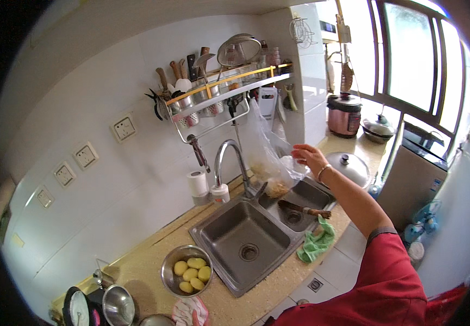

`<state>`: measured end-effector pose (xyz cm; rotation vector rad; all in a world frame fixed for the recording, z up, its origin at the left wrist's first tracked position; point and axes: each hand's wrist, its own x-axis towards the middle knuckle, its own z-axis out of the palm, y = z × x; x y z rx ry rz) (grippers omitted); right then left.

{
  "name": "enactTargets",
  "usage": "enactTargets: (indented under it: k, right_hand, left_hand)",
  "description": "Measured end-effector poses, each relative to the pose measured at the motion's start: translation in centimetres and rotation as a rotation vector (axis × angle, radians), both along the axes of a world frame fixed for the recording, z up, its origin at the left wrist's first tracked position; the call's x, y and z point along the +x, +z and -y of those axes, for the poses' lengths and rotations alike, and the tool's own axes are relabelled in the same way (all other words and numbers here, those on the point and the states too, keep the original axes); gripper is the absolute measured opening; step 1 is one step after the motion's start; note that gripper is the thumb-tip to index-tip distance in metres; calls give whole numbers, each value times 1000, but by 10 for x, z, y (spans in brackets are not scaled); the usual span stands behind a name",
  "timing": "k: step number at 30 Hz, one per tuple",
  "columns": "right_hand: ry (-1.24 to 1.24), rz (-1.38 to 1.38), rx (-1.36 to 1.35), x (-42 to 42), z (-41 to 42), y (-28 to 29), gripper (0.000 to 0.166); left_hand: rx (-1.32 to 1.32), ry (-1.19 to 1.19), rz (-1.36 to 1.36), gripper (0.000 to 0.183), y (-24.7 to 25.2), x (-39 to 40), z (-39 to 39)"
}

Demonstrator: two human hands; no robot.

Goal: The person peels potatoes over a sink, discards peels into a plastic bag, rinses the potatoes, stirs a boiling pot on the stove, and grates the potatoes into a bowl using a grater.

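Observation:
My right hand [307,157] is raised over the far sink basin, fingers apart, beside the white part of a clear plastic bag [265,150] hanging from the rack; contact is unclear. At the bottom edge, a finger of my left hand [195,318] lies against a striped cloth [186,308]; the rest is cut off, so its grip is hidden. A steel bowl [166,277] of peeled potatoes [190,275] stands left of the double sink [245,244]. A worn brush [304,208] lies across the smaller basin, and a green cloth [317,240] drapes over the counter's front edge.
The faucet [226,142] arches over the sink near a paper roll [197,183]. Knives and strainers fill the wall rack [230,93]. A domed steel lid [348,167], a pressure cooker [344,116] and a lidded pan [378,127] stand at right, a small steel bowl [118,305] at lower left.

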<state>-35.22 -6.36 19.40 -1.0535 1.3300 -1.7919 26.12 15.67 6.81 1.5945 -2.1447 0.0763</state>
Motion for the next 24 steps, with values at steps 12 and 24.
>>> enactTargets:
  k: [12,24]
  right_hand:
    - [-85,-160,-18,-91,207,-22,34]
    - [12,-125,199,-115,291,-54,51]
  left_hand:
    - [284,293,68,46,-32,-9,-68]
    - [385,359,161,20,-55,-112,-108]
